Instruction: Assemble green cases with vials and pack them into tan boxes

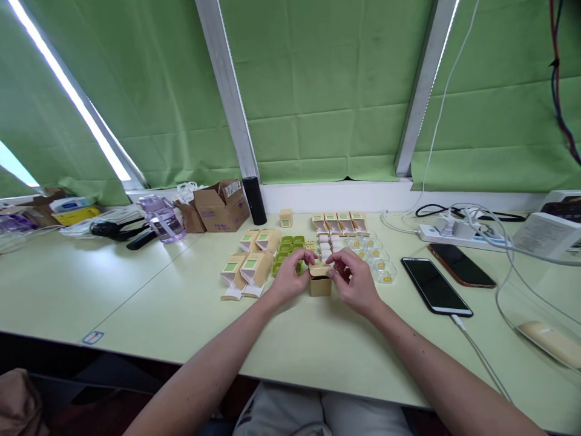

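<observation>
A small brown cardboard box point(320, 287) stands upright on the table in front of me, its top flap partly raised with a dark gap beneath. My left hand point(294, 272) is closed at the flap's left edge, thumb and fingertips bent together. On the other side my right hand point(354, 282) pinches the flap's right corner. Just beyond my hands lie green cups point(285, 243) in rows, small white pieces point(325, 246) and clear plastic cups point(385, 271) with yellow centres. Left of them are several similar boxes point(256, 266) with open flaps.
More open boxes point(339, 223) and one closed box point(285, 217) stand farther back. Two phones point(436, 284), cables and a power strip point(458, 237) lie on the right, with a mouse point(551, 342). A purple bottle point(163, 219), a carton point(222, 209) and a black cylinder point(255, 201) are at left.
</observation>
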Motion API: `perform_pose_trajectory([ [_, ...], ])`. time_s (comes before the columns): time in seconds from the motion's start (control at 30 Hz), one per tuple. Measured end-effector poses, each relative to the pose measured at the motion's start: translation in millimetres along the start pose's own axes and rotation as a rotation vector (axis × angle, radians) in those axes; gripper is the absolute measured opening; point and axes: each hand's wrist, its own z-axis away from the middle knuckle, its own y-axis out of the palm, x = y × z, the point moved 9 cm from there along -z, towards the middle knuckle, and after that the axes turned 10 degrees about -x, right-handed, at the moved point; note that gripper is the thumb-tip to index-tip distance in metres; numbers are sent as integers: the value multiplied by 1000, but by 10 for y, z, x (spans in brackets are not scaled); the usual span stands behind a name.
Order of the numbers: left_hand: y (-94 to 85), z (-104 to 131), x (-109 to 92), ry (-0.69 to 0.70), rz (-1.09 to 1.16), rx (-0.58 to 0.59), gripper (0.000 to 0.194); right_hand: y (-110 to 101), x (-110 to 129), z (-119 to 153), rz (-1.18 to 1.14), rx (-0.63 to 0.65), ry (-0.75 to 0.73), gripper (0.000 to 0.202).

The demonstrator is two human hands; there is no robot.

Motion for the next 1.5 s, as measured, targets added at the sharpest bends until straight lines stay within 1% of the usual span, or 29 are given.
perform_pose_trajectory([
  [0.17, 1, -2, 5, -5, 19, 7, 8, 15, 10, 14, 32, 9, -29, 11],
  [0.4, -17, 1, 31, -47, 141, 42, 11, 21, -9, 31, 47, 17, -32, 12],
  [0.5, -20, 9, 21, -59, 163, 49, 9, 27, -6, 39, 54, 19, -47, 12],
  [0.67, -9, 20, -20, -46, 123, 52, 24, 36, 35, 62, 58, 6, -107, 13],
  [0.83, -6, 22, -45, -25, 92, 53, 30, 55, 45, 81, 72, 18, -139, 16],
  [1.03, -5, 25, -86, -7, 54, 66, 30, 58, 27, 91, 80, 22, -151, 16],
  [1.17, -6, 29, -102, -7, 43, 69, 26, 49, 57, 94, 79, 23, -165, 14],
  [1.5, 1, 39, -55, -8, 15, 72, 25, 3, 122, 97, 22, -5, -215, 16],
])
